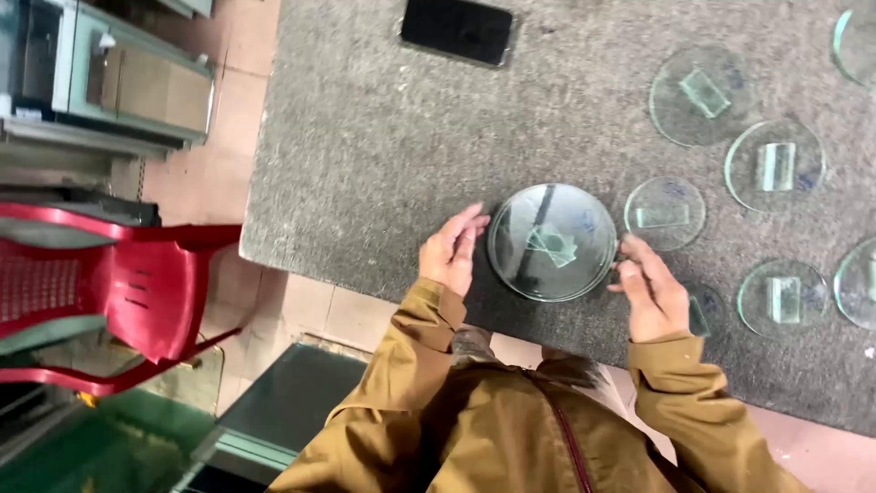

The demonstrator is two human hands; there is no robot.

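A round clear glass disc [553, 241] with a small glass piece at its middle lies near the front edge of a grey felt-covered table [365, 137]. My left hand [451, 249] touches the disc's left rim with its fingertips. My right hand [649, 288] pinches the disc's right rim. Both arms wear tan sleeves. The disc rests flat on the table between my hands.
Several smaller glass discs [775, 166] with small glass pieces lie to the right. A dark phone [456, 30] lies at the table's far edge. A red plastic chair [128, 283] and glass sheets [274, 411] stand on the floor at left.
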